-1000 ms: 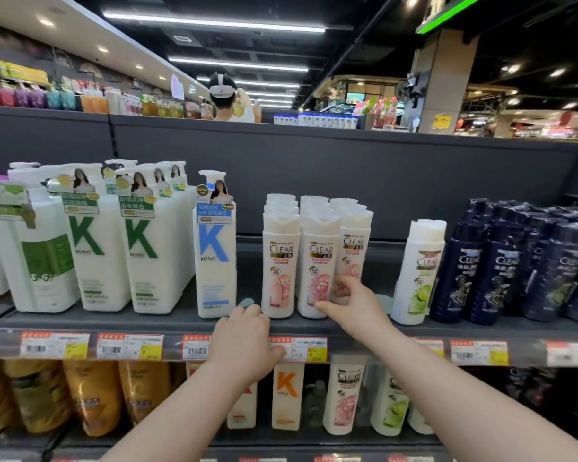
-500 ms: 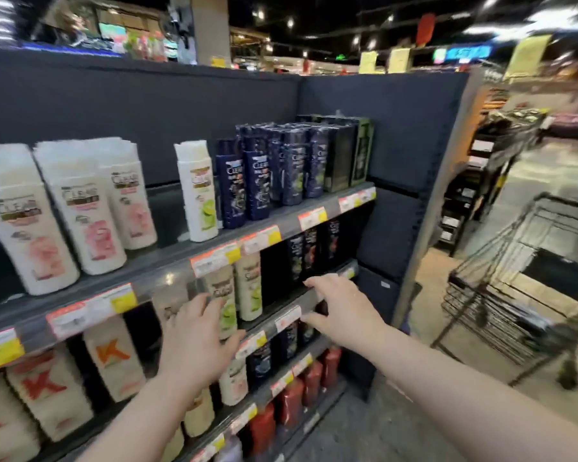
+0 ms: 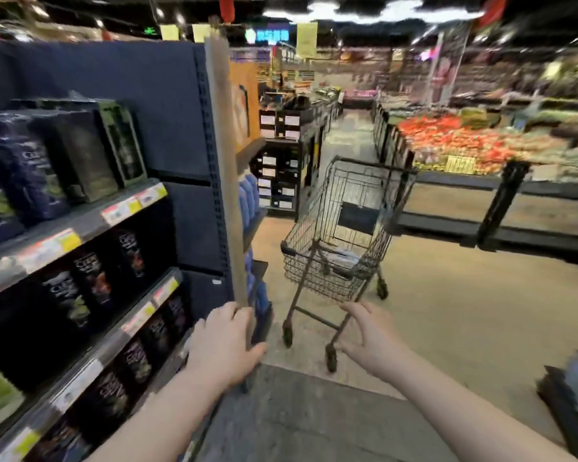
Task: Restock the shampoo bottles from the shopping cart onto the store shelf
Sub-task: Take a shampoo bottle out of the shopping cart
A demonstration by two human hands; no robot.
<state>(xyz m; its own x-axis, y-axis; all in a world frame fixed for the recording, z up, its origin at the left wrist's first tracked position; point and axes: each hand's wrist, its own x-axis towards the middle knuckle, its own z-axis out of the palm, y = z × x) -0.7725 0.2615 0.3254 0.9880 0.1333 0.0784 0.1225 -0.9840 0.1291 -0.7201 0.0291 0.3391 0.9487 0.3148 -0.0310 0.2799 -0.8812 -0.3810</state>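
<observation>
A wire shopping cart (image 3: 341, 228) stands in the aisle ahead, past the end of the store shelf (image 3: 80, 228). Something pale lies in its basket, too blurred to name. Dark shampoo bottles (image 3: 30, 175) fill the shelf rows at the left. My left hand (image 3: 224, 345) hangs in front of the shelf's end post, fingers loose, holding nothing. My right hand (image 3: 371, 338) is stretched out toward the cart with its fingers spread and empty, short of the cart's frame.
The shelf's upright end post (image 3: 224, 161) rises just above my left hand. A produce display (image 3: 464, 145) and low dark stands line the far side of the aisle. Another dark object (image 3: 574, 395) sits at the right edge. Tan floor surrounds the cart.
My view has swung right from the white bottles on the shelf to the cart. Both hands left the shelf edge and now reach out empty toward the cart.
</observation>
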